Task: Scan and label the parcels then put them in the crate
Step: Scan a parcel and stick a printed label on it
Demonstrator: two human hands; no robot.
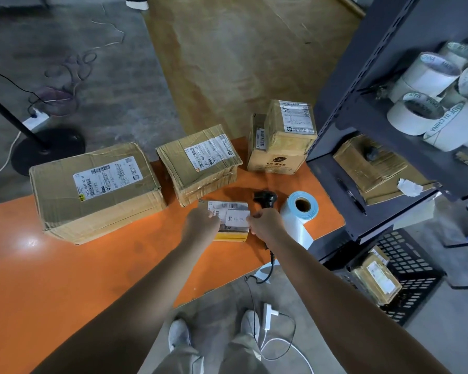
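A small flat parcel lies on the orange table in front of me. My left hand grips its left edge. My right hand pinches the right end of a white label laid on the parcel's top. Behind my right hand lies the black barcode scanner, partly hidden, its cable running off the table. A roll of labels stands just right of it. Three cardboard parcels wait behind: a large one, a middle one and an upright one. The black crate on the floor holds one parcel.
A dark metal shelf unit stands at the right with tape rolls, a cardboard box and a pen on it. A black lamp stand base and power strip sit on the floor at left. Cables and a charger lie by my feet.
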